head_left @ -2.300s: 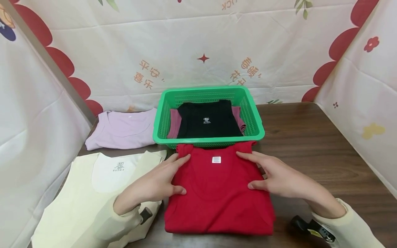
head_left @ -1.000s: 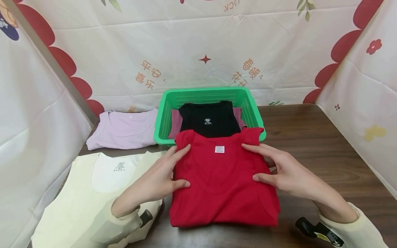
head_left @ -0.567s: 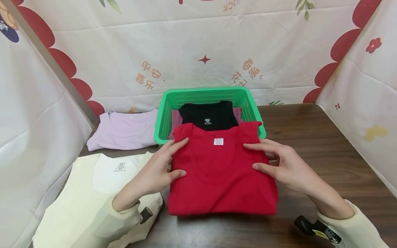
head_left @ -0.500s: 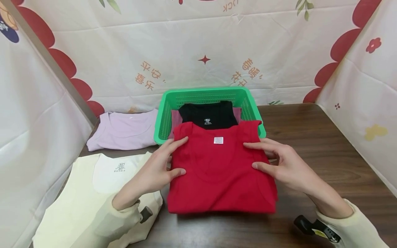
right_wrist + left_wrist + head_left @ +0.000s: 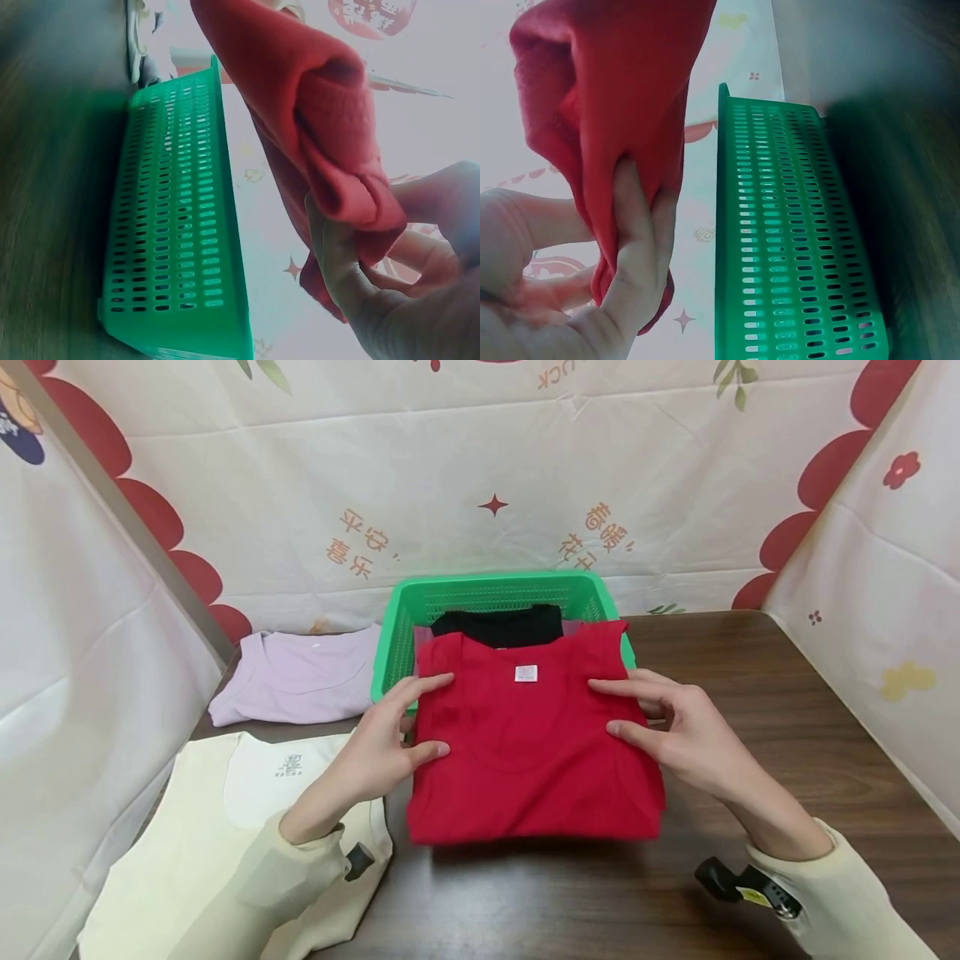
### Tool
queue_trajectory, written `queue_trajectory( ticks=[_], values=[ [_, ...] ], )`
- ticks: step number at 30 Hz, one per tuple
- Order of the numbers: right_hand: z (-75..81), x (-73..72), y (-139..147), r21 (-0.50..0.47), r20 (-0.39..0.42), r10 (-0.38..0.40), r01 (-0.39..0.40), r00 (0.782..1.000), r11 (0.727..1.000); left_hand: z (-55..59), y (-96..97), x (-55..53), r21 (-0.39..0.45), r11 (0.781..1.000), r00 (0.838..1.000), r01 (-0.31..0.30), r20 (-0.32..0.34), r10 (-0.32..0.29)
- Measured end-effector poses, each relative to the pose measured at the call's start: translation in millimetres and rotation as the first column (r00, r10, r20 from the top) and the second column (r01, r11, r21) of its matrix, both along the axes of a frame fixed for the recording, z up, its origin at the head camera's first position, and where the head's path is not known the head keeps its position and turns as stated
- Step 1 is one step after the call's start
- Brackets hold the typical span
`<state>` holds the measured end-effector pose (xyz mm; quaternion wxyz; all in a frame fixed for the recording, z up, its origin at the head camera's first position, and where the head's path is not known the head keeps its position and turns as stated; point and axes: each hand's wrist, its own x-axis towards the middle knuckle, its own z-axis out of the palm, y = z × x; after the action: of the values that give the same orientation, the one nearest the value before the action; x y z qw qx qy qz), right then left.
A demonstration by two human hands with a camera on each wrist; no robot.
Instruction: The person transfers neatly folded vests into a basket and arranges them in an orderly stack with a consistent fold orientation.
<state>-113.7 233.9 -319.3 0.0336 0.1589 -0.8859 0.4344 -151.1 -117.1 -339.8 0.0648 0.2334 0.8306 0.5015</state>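
A folded red tank top (image 5: 525, 735) with a small white neck label hangs in the air between both hands. My left hand (image 5: 378, 747) grips its left side, thumb on top and other fingers underneath. At the opposite side my right hand (image 5: 678, 727) holds it the same way. The green basket (image 5: 390, 639) stands behind, its front covered by the red top in the head view. Both wrist views show the red cloth above the level of the basket's rim (image 5: 724, 225). Inside the basket lies a folded black top (image 5: 498, 625), over a mauve garment (image 5: 422, 635).
A folded lilac top (image 5: 311, 681) lies left of the basket. Nearer, a cream tank top (image 5: 180, 852) is spread flat at the left, partly under my left forearm. Dark wooden tabletop (image 5: 750, 710) extends to the right. Printed white cloth (image 5: 480, 460) hangs behind and at both sides.
Both hands have lifted the red tank top off the table and carried it forward and up. It now overlaps the basket's front and hides more of the black top.
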Motion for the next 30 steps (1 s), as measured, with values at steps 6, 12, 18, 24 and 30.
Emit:
queue_trajectory(
  ticks=[6,12,18,24,30],
  values=[
    [3.5,-5.7,-1,-0.019,0.006,-0.033,0.034,0.999,0.999,0.4,1.1,-8.5,0.015,0.999,0.999,-0.031,-0.021,0.031],
    [5.7,-17.4,-4,-0.058,0.003,-0.055,0.055,0.998,0.997,1.7,4.7,-18.8,-0.031,0.996,0.991,-0.081,-0.112,0.077],
    [7.9,-30.2,-8,-0.1,0.09,-0.079,0.088,0.993,0.991,3.7,6.9,-31.2,0.001,0.996,0.991,-0.088,-0.105,0.088],
    [8.3,-41.5,-8,-0.094,0.106,-0.084,0.094,0.991,0.991,7.3,8.9,-45.5,0.102,0.99,0.995,-0.099,0.019,0.098],
    [7.7,-54.8,-9,-0.094,0.065,-0.077,0.082,0.995,0.992,8.0,10.4,-59.8,0.105,0.987,0.992,-0.125,0.034,0.122]
  ],
)
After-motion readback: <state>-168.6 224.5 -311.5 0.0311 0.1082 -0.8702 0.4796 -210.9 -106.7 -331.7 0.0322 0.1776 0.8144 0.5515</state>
